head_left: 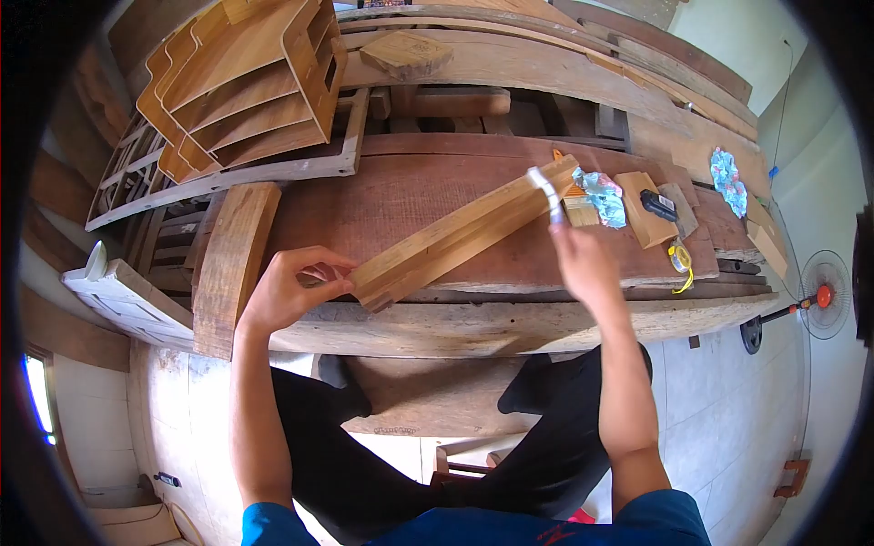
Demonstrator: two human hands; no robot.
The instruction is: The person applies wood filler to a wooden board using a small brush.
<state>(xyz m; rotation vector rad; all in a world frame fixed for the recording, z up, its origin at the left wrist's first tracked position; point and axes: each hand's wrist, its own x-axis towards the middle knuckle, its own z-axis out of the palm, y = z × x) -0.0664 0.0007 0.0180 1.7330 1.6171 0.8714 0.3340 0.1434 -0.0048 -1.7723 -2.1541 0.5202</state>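
A long wooden beam (464, 232) with a lengthwise edge lies diagonally on the brown workbench. My left hand (305, 284) is at its near left end, fingers curled and thumb against the wood. Over the far right part of the beam, my right hand (583, 264) is closed around a slim tool (549, 193) with a white, curved, motion-blurred head; its exact kind cannot be made out. Just beyond that hand lie a flat paintbrush (581, 211) with pale bristles and a crumpled light-blue patterned cloth or wrapper (603, 198).
The bench's reddish-brown top (346, 182) carries a wooden block (646, 209) with a black object (658, 205) on it, and a yellow tape measure (679, 257). A plank (235, 264) crosses the left side. Behind it stands a tiered wooden organizer (246, 91). A fan (824, 296) is at right.
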